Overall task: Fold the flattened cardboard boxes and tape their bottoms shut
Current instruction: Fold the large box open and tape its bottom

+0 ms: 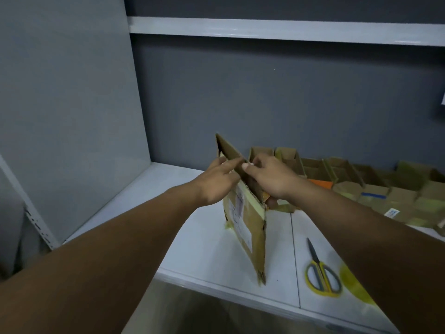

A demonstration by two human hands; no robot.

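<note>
l grip (216, 183), r grip (273, 180) bare; forearms (125, 235) bare.

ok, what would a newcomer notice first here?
The left hand and right hand meet at the top edge of a box standing upright on the table, mid-frame. Behind it, to the right, a row of folded boxes runs along the back. Yellow-handled scissors lie near the front edge, right.
</note>
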